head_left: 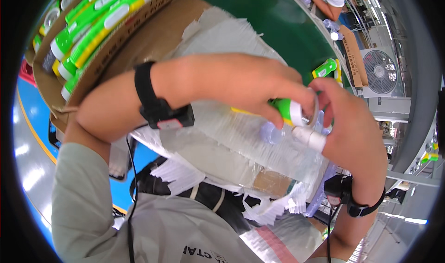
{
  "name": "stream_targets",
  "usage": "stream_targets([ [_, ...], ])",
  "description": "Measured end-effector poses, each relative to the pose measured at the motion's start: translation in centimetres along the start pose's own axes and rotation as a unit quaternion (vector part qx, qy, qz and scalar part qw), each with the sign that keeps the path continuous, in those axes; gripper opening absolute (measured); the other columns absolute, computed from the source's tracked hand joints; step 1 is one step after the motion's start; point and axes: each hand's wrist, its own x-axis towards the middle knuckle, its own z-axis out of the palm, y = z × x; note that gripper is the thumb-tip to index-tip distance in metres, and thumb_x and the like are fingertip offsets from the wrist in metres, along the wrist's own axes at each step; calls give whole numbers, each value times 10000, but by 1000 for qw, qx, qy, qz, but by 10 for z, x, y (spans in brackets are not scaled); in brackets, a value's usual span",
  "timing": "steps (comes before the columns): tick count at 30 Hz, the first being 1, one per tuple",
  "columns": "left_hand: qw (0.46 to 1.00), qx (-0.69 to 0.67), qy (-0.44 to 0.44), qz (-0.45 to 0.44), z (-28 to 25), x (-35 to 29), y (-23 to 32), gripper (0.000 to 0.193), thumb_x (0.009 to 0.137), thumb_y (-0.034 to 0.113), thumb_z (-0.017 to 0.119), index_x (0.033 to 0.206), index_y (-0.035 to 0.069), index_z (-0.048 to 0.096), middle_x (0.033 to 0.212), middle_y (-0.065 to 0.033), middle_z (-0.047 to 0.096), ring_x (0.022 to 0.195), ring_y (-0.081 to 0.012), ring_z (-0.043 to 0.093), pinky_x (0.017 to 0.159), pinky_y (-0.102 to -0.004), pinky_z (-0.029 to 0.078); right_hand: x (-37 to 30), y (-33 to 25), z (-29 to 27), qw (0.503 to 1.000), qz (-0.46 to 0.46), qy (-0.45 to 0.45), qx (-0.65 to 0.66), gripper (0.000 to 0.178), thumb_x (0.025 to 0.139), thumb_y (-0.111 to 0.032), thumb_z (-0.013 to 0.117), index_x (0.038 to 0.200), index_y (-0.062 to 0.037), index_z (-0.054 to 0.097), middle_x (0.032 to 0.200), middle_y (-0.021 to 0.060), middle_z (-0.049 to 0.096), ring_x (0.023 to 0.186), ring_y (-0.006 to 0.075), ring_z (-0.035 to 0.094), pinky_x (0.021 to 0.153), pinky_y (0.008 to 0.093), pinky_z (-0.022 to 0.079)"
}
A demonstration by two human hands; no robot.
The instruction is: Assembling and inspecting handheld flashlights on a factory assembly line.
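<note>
The left elbow [85, 117] is bending sharply, and the left forearm [185, 80] is stretching almost level toward the right. The left hand [283, 88] is showing its back, its thumb [276, 118] pointing down and opposing a curved index finger [302, 96]. The right forearm [368, 170] is slanting up from below, while the right hand [348, 111] is facing the left (they are nearly meeting), its fingers [325, 92] curling inward.

"See any print?"
"Yes, dark characters, on the large box [124, 41] and the cardboard [353, 59] at right."
"And lower down?"
"Dark letters, seen upside down, across the grey shirt [176, 230]."
</note>
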Motion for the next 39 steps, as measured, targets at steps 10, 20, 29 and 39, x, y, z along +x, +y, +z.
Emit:
stream_targets([
  [10, 997, -78, -13, -9, 5, -13, -3, 350, 753, 92, 695, 1064, 91, 536, 1012, -102, 592, 939, -336, 554, 766, -408, 434, 20, 27, 25, 960, -259, 80, -73, 616, 657, -438, 732, 1081, -35, 539, 764, 91, 599, 662, 284, 587, 575, 367, 448],
  [20, 998, -58, -30, -6, 4, -7, 4, 291, 772, 92, 662, 1033, 97, 533, 906, -129, 577, 861, -331, 563, 714, -418, 426, 11, 29, 51, 963, -166, 192, -87, 602, 736, -581, 647, 991, -52, 516, 624, 70, 560, 515, 252, 576, 473, 348, 435],
  [29, 1000, -8, -6, -23, -1, -12, 3, 328, 759, 116, 683, 1048, 121, 528, 913, -108, 578, 915, -313, 552, 741, -418, 424, 17, 41, 46, 949, -246, 177, -88, 691, 765, -628, 592, 1084, -22, 503, 713, 85, 610, 549, 263, 606, 511, 344, 469],
  [39, 999, -13, 21, -44, 8, -12, 1, 346, 764, 152, 689, 1066, 133, 520, 920, -131, 557, 924, -324, 557, 748, -416, 433, 7, 8, 52, 990, 27, 125, -57, 652, 804, -605, 551, 1141, -53, 474, 754, 103, 620, 609, 272, 621, 552, 352, 478],
])
